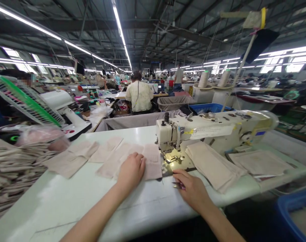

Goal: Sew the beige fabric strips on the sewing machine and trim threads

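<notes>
My left hand (pixel 132 169) lies palm down on beige fabric pieces (pixel 153 168), just left of the sewing machine's needle area, its fingers resting on the cloth. In my right hand (pixel 193 190) are small thread snips (pixel 178 185), their pointed metal blades sticking out to the left below the fingers. That hand's fingertips touch the table edge of the metal needle plate (pixel 184 164). The sewing machine (pixel 213 129) stands in front, its presser foot (pixel 173 158) lit by a lamp. A folded stack of beige fabric (pixel 213 164) lies right of the needle.
More beige pieces (pixel 69 158) spread leftward along the pale table (pixel 79 201). A tall fabric pile (pixel 14 178) stands at far left near a fan (pixel 29 101). Another flat piece (pixel 261 163) lies at right. A blue bin (pixel 283 215) sits lower right. People work beyond.
</notes>
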The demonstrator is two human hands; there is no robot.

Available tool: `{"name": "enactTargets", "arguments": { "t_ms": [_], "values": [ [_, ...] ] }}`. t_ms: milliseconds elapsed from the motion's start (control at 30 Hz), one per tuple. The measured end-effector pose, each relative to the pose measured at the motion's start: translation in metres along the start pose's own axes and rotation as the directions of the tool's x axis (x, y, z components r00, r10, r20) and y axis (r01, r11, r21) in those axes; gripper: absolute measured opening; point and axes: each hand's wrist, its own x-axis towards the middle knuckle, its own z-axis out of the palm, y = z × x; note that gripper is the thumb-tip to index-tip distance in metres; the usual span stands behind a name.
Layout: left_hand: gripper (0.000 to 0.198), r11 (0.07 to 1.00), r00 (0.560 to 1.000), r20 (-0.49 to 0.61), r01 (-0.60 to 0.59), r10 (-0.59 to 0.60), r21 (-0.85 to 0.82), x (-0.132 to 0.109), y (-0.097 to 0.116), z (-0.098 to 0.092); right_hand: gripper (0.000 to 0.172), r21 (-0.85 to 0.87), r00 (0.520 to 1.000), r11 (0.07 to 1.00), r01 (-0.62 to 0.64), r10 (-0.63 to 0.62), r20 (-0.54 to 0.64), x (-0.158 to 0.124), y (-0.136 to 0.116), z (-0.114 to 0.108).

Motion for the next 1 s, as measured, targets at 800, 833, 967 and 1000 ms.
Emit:
{"name": "enactTargets", "arguments": {
  "t_ms": [800,833,967,1000],
  "values": [
    [0.024,0.813,0.93,-0.021,0.31,-0.368,-0.493,0.036,-0.058,-0.014,0.043,-0.175,0.962,0.952,0.252,-0.267,-0.065,-0.003,0.033,0.026],
    [0.027,0.801,0.93,-0.008,0.312,-0.367,-0.51,0.034,-0.062,-0.013,0.043,-0.174,0.957,0.948,0.266,-0.281,-0.072,-0.003,0.035,0.028],
    [0.021,0.729,0.954,0.066,0.268,-0.293,-0.63,0.03,-0.068,-0.021,0.043,-0.149,0.942,0.938,0.313,-0.327,-0.078,-0.001,0.042,0.032],
    [0.023,0.706,0.962,0.078,0.245,-0.261,-0.665,0.031,-0.068,-0.027,0.043,-0.142,0.942,0.938,0.315,-0.328,-0.072,-0.001,0.044,0.033]
  ]
}}
